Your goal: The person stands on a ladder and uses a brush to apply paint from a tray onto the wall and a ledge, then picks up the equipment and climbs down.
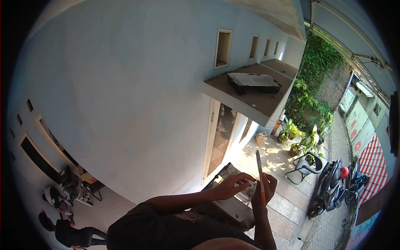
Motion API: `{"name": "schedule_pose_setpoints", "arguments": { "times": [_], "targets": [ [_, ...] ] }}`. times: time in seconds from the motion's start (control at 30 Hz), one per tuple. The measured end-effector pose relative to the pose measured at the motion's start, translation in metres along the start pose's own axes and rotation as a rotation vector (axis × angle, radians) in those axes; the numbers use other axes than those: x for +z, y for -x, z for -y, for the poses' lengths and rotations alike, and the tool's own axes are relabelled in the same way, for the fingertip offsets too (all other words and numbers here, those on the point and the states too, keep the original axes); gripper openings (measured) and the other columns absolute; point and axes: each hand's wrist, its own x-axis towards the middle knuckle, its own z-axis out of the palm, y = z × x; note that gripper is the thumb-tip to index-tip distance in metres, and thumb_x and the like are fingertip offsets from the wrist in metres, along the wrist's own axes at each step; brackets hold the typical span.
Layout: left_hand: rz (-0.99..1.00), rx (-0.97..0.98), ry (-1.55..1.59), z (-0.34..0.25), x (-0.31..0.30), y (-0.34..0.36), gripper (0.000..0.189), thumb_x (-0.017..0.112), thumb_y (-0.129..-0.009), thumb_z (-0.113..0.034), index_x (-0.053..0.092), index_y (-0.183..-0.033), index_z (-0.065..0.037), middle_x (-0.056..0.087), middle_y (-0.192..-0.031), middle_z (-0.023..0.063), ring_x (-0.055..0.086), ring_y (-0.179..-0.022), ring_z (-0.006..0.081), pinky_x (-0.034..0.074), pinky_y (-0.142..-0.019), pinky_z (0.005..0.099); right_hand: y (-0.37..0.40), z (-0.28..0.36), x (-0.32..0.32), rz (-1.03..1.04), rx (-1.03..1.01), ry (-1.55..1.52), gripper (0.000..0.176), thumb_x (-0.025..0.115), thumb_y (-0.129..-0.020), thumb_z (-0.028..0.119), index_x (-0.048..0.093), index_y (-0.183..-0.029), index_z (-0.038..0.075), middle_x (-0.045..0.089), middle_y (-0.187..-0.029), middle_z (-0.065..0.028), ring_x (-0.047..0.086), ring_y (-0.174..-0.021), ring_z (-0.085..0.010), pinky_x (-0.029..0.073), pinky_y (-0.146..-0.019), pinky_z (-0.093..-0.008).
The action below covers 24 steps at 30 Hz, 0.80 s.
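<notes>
Orange toward its near end, a slim tool points away in the grasp of the right hand, best kept steady by a firm hold, while the left hand, its grip unclear, hovers just left, with a chair and motorbikes farther right.

The tool's handle is orange, the panel red-and-white checked.
</notes>
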Motion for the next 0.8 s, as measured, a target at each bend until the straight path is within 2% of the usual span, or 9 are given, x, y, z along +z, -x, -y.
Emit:
{"name": "schedule_pose_setpoints", "arguments": {
  "times": [0.07, 0.13, 0.2, 0.27, 0.33, 0.4, 0.47, 0.6, 0.8],
  "targets": [
    [0.017, 0.077, -0.423, 0.007, -0.018, 0.01, 0.017, 0.057, -0.099, -0.007, 0.064, -0.114, -0.005, 0.068, -0.114, 0.0077, 0.064, -0.11, 0.0213, 0.049, -0.097, 0.0353, -0.031, 0.001, -0.002, 0.037, -0.012, -0.059, 0.026, 0.069, -0.082, -0.007, 0.069, -0.107, 0.0, 0.062, -0.107, -0.017, 0.065, -0.098, -0.0293, 0.052, -0.083, -0.0392],
    [-0.076, 0.081, -0.476, 0.031, -0.033, 0.023, 0.014, 0.064, -0.093, -0.011, 0.067, -0.107, -0.007, 0.07, -0.106, 0.0092, 0.066, -0.108, 0.0241, 0.047, -0.098, 0.038, -0.065, -0.002, -0.001, 0.096, 0.021, -0.154, 0.023, 0.07, -0.082, -0.005, 0.07, -0.104, 0.001, 0.064, -0.104, -0.0141, 0.064, -0.098, -0.0269, 0.052, -0.082, -0.0372],
    [-0.004, 0.139, -0.894, 0.041, -0.048, 0.033, 0.023, 0.07, -0.088, -0.018, 0.067, -0.108, -0.007, 0.071, -0.107, 0.0092, 0.065, -0.109, 0.0274, 0.043, -0.103, 0.0421, -0.111, 0.004, 0.01, 0.075, -0.069, -0.282, 0.02, 0.069, -0.083, -0.004, 0.07, -0.102, 0.002, 0.065, -0.105, -0.0137, 0.064, -0.097, -0.0258, 0.051, -0.082, -0.036],
    [0.099, 0.003, -0.87, 0.035, -0.051, 0.035, 0.03, 0.073, -0.084, -0.022, 0.067, -0.11, -0.007, 0.069, -0.114, 0.0109, 0.062, -0.113, 0.0295, 0.039, -0.107, 0.0449, -0.161, 0.006, 0.031, 0.047, -0.153, -0.342, 0.022, 0.069, -0.084, -0.005, 0.069, -0.106, 0.002, 0.065, -0.106, -0.014, 0.063, -0.096, -0.0243, 0.05, -0.08, -0.0358],
    [0.089, 0.21, -1.032, 0.036, -0.049, 0.034, 0.032, 0.072, -0.084, -0.02, 0.067, -0.111, -0.005, 0.065, -0.124, 0.0127, 0.059, -0.117, 0.03, 0.037, -0.109, 0.0466, -0.216, 0.008, 0.055, 0.078, -0.16, -0.457, 0.021, 0.068, -0.088, -0.003, 0.066, -0.109, 0.0, 0.065, -0.108, -0.0125, 0.065, -0.1, -0.023, 0.054, -0.085, -0.0349],
    [0.112, 0.207, -1.026, 0.039, -0.058, 0.035, 0.032, 0.072, -0.083, -0.018, 0.067, -0.111, -0.004, 0.063, -0.128, 0.0133, 0.058, -0.119, 0.0305, 0.038, -0.108, 0.0465, -0.273, 0.021, 0.09, 0.165, 0.081, -0.868, 0.02, 0.067, -0.092, 0.001, 0.064, -0.111, -0.002, 0.064, -0.109, -0.0105, 0.065, -0.105, -0.022, 0.058, -0.093, -0.0355],
    [0.136, 0.209, -1.023, 0.046, -0.066, 0.032, 0.032, 0.072, -0.082, -0.015, 0.066, -0.111, -0.004, 0.061, -0.132, 0.0138, 0.057, -0.12, 0.0311, 0.04, -0.107, 0.0464, -0.325, 0.039, 0.116, 0.157, 0.187, -1.011, 0.02, 0.067, -0.093, 0.004, 0.065, -0.112, -0.003, 0.063, -0.111, -0.0111, 0.065, -0.108, -0.0216, 0.059, -0.098, -0.0377],
    [0.094, 0.106, -0.758, 0.064, -0.072, 0.032, 0.031, 0.067, -0.08, 0.0, 0.068, -0.11, -0.007, 0.061, -0.13, 0.012, 0.054, -0.124, 0.0325, 0.043, -0.104, 0.0453, -0.42, 0.046, 0.171, 0.178, 0.094, -1.003, 0.023, 0.068, -0.093, 0.004, 0.067, -0.114, -0.003, 0.062, -0.122, -0.015, 0.065, -0.106, -0.0197, 0.06, -0.096, -0.0362],
    [0.072, 0.096, -0.631, 0.068, -0.076, 0.033, 0.027, 0.069, -0.086, -0.005, 0.067, -0.113, -0.01, 0.061, -0.132, 0.0082, 0.053, -0.127, 0.0294, 0.038, -0.107, 0.0464, -0.531, 0.089, 0.235, 0.216, -0.237, -1.012, 0.021, 0.071, -0.092, 0.01, 0.07, -0.111, 0.001, 0.067, -0.115, -0.01, 0.065, -0.097, -0.0147, 0.058, -0.092, -0.0272]
  ]
}}
